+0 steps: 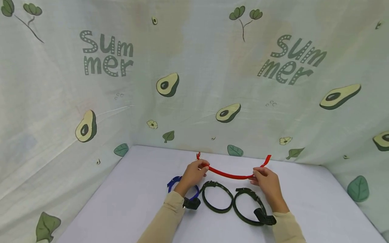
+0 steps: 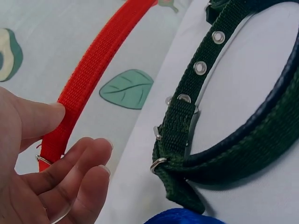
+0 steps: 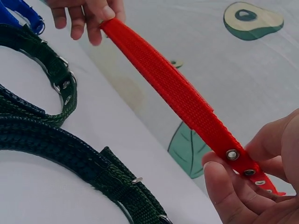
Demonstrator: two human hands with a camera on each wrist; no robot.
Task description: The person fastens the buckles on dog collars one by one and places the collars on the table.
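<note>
A red collar is held up over the table, sagging slightly between both hands. My left hand pinches it near one end, where a metal ring shows in the left wrist view. The right hand pinches the other end, which has metal eyelets, and its tip sticks out past the fingers. Below lie three buckled collars in a row: a blue collar partly hidden by my left forearm, a dark green collar in the middle, and another dark green collar under my right wrist.
The collars lie on a white tabletop. Behind and to the sides hangs pale cloth printed with avocados, leaves and lettering. Black wrist cameras are strapped on both wrists.
</note>
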